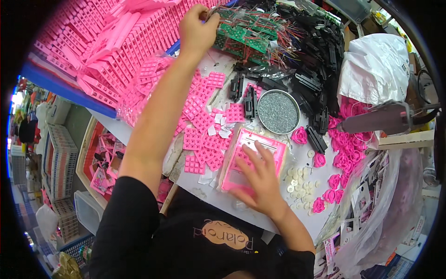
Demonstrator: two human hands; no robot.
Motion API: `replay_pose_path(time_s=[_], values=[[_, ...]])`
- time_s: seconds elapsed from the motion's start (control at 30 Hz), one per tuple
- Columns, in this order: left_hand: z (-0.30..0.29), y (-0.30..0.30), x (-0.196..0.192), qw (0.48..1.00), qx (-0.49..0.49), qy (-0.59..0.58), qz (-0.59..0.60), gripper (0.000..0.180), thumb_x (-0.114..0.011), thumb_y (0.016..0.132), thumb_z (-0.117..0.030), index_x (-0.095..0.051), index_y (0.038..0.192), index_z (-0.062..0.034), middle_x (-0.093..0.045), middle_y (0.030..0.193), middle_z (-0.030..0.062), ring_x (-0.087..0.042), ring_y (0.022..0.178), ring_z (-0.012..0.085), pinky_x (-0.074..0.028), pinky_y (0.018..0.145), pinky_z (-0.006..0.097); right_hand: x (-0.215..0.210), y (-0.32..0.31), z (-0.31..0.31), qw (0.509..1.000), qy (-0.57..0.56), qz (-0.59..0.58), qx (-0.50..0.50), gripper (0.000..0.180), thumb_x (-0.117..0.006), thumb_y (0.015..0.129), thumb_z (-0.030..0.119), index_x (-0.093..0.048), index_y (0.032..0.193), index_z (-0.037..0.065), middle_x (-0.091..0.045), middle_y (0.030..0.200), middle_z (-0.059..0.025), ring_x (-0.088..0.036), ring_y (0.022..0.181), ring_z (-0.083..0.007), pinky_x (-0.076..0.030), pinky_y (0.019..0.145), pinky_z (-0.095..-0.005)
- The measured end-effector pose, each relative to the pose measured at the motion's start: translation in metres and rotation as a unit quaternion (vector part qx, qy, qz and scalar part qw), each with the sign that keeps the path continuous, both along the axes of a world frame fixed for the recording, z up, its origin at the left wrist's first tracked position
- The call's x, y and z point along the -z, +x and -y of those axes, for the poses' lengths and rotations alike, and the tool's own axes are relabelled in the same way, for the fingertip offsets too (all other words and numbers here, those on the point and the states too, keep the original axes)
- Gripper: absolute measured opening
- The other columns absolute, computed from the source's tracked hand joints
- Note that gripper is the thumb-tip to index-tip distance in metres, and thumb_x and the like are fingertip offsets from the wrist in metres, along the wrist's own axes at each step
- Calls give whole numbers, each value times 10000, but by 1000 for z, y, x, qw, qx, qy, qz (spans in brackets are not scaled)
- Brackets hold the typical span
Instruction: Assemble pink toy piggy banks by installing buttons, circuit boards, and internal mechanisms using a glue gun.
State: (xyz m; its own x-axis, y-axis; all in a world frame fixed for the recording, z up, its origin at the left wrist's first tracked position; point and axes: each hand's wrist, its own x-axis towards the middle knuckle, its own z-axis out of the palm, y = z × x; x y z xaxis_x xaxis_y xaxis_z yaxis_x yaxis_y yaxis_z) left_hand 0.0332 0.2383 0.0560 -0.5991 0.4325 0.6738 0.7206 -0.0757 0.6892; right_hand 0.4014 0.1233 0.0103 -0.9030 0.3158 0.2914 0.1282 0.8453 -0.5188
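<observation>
My left hand [199, 31] reaches to the far side of the table, beside a pile of green circuit boards [248, 35] with thin coloured wires. Its fingertips are pinched together on something small that I cannot make out. In front of me, my right hand [261, 179] rests with spread fingers on a pink rectangular plastic case [272, 149]. The case lies on a clear plastic bag. Pink keypads [202, 121] are scattered left of it, and a round tin [278, 111] of small metal bits stands just beyond it.
Pink casings [116, 37] fill a blue-edged tray at the far left. Black plastic parts [320, 60] heap up at the back right. Pink coiled cords [344, 160] and pale discs [302, 186] lie to the right, near a dark tool [376, 122] and a clear bag [390, 204].
</observation>
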Motion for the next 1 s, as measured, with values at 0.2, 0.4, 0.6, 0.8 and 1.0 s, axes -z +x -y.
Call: replay_pose_path(time_s=[0.2,0.4,0.6,0.8,1.0], values=[[116,133,-18,941,152,51,-297,298,-786,578,-78,-569,783,-89,-617,1019,64,-589,967,318,-439,892,485,-48,-53,-19,771,-517,-359,100,434,-777,820,164,-631,1200,13,-676,1097,-102,-614,1006,-204,-505,845,-328],[210,165,-10,966,245,-56,-65,501,-778,671,-11,-542,1109,-73,-466,1311,165,-496,1207,315,-365,1084,469,-36,-31,-28,700,-629,-332,68,134,-677,937,49,-653,1053,-15,-675,841,-59,-625,678,-117,-505,602,-256],[227,166,11,796,410,-95,436,605,-726,863,-24,-432,1390,17,-531,1371,140,-525,1271,227,-389,1108,423,-42,-27,-20,718,-642,-266,43,139,-670,933,34,-659,1058,-26,-684,831,-78,-622,646,-109,-517,581,-249],[230,157,41,713,468,-100,513,398,-630,973,-77,-548,1350,19,-660,1272,134,-643,1156,215,-504,1029,411,-41,-20,-14,738,-593,-307,102,239,-593,1017,172,-679,1106,-31,-681,893,-68,-599,663,-108,-471,544,-225],[226,166,63,699,477,-10,532,395,-606,985,-84,-538,1361,17,-665,1264,138,-663,1132,226,-529,986,401,-21,-22,5,574,-724,-341,171,209,-614,1000,172,-664,1081,-14,-635,769,-54,-573,615,-122,-435,500,-253]])
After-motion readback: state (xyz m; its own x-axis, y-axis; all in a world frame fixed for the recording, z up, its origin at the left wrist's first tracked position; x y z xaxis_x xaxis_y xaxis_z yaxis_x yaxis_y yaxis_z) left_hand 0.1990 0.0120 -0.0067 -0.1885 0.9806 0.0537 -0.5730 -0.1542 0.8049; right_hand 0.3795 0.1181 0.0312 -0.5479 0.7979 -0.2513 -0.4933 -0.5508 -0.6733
